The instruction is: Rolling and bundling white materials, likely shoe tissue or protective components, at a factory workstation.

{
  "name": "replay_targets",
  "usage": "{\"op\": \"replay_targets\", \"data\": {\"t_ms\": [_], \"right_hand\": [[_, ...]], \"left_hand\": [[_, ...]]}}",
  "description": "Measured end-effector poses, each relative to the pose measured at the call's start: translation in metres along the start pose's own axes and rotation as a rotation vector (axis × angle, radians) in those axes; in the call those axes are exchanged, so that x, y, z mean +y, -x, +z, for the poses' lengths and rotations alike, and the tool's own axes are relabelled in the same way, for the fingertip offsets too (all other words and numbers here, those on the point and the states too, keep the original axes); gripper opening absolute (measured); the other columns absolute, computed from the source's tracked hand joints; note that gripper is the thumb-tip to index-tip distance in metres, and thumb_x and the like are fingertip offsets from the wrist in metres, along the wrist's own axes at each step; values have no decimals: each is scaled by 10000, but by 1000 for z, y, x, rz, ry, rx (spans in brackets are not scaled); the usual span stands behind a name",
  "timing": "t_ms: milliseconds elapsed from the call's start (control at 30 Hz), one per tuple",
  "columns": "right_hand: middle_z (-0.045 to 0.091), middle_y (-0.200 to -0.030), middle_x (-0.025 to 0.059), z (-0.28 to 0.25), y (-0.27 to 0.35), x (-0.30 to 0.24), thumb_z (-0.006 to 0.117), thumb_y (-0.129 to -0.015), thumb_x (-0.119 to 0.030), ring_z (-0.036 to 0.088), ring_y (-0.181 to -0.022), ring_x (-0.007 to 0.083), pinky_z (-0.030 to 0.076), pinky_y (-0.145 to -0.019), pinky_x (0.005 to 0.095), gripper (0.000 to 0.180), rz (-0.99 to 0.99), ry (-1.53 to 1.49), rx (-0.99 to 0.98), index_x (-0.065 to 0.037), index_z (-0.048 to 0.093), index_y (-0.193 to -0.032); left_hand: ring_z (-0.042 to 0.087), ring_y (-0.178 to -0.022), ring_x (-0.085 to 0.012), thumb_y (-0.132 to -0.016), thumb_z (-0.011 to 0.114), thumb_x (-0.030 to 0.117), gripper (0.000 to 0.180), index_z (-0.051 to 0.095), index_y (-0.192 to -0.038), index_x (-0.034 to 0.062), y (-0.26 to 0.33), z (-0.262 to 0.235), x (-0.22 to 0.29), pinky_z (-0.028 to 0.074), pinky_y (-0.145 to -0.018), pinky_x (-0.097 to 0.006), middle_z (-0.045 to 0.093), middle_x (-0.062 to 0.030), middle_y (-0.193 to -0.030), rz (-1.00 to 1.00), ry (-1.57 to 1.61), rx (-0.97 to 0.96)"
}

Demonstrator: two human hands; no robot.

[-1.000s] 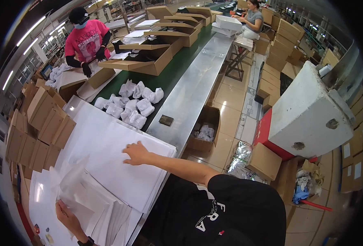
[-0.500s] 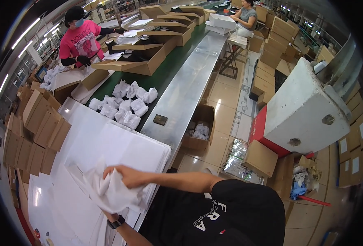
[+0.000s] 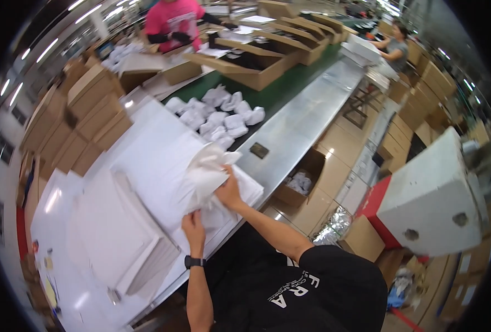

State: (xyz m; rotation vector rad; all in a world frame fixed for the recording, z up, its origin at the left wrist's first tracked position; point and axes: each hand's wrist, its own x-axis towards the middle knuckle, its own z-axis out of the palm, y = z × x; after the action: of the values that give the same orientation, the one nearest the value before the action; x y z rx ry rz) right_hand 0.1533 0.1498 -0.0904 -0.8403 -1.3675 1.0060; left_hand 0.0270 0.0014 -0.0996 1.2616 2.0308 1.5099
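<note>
A crumpled sheet of thin white paper (image 3: pixel 201 171) stands bunched up between my two hands over a stack of flat white sheets (image 3: pixel 145 138). My right hand (image 3: pixel 230 191) grips its right side, fingers partly hidden in the folds. Lower down, my left hand (image 3: pixel 193 226), with a dark watch on the wrist, pinches the paper's near edge. Several balled wads of white paper (image 3: pixel 223 119) lie just beyond the stack on the green conveyor belt (image 3: pixel 289 86). To the left of my hands lies a second thick pile of white sheets (image 3: pixel 107 227).
Open brown cardboard boxes (image 3: pixel 256 74) line the belt. A metal ledge (image 3: pixel 312 119) runs along its right side, with a small dark block (image 3: pixel 259 150) on it. Folded cartons (image 3: pixel 85 110) are stacked at left. Two co-workers are at the far end, one in a pink shirt (image 3: pixel 176 25).
My hands have moved away from the left-hand pile and over the sheet stack, carrying the crumpled paper. It is now bunched more upright. The view has shifted left.
</note>
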Motion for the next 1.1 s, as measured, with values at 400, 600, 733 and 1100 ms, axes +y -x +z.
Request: {"op": "replay_targets", "data": {"t_ms": [400, 600, 733, 1100], "right_hand": [[592, -1205, 186, 8, 12, 21, 705, -870, -78, 607, -1114, 323, 477, -973, 395, 547, 147, -168, 351, -79, 438, -1348], [576, -1174, 188, -31, 77, -24, 749, -790, -99, 573, -1128, 363, 451, -992, 383, 569, -390, 131, -544, -138, 559, -1326], [589, -1110, 114, -52, 77, -22, 777, -702, -156, 581, -1042, 304, 443, -900, 452, 495, -808, 344, -706, -169, 655, -1181], [626, -1029, 107, -1, -35, -34, 685, -769, -195, 610, -1021, 290, 474, -893, 415, 315, 426, 318, -1378, -66, 653, -1054]], "left_hand": [[433, -1377, -425, -796, 700, 102, 623, 569, -1405, 123, 70, -25, 32, 273, -1143, -637, 549, -114, -1446, 359, -430, -343], [443, -1385, -397, -874, 664, 134, 605, 491, -1450, 66, 89, -59, -55, 309, -1145, -588, 504, -176, -1479, 371, -494, -380], [376, -1416, -448, -931, 637, 173, 756, 229, -1546, 4, 104, -46, -17, 272, -1144, -621, 384, -223, -1554, 418, -406, -76], [646, -960, -421, -872, 660, 118, 103, 705, -868, 26, -9, -68, 61, 512, -919, -478, 666, -217, -1139, 233, -494, -449]]}}
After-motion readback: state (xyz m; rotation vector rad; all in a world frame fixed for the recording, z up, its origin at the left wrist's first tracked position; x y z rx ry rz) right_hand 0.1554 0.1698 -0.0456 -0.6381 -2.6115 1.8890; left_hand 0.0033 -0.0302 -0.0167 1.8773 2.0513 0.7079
